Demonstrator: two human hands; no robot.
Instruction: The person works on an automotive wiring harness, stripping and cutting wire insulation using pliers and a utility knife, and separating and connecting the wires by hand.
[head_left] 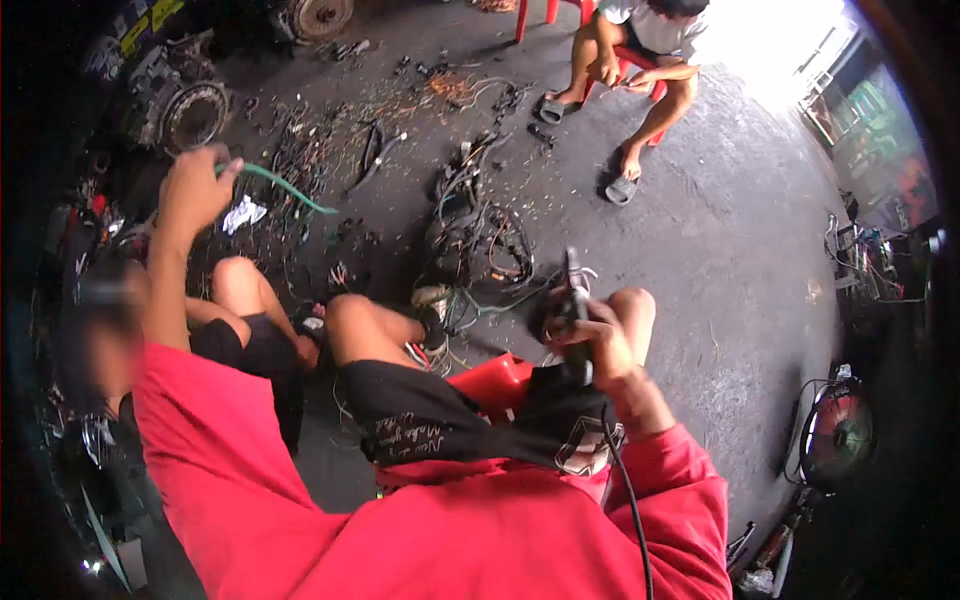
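My left hand (198, 190) is raised at the upper left, its fingers closed on a green strip (285, 186) that trails out to the right over the floor. Low over my right thigh, my right hand (603, 335) is wrapped round a dark handheld tool (577, 315). The tool points up and away from me, and a black cord (632, 495) runs down from it across my red shirt. Between the two hands, a tangled bundle of wires (470, 225) lies on the floor in front of my knees.
A person (262, 330) sits close on my left; another person (640, 60) sits on a red stool ahead. Metal machine parts (190, 110) stand at the upper left. Wire scraps litter the grey floor (715, 250). A round fan (842, 435) is at the right.
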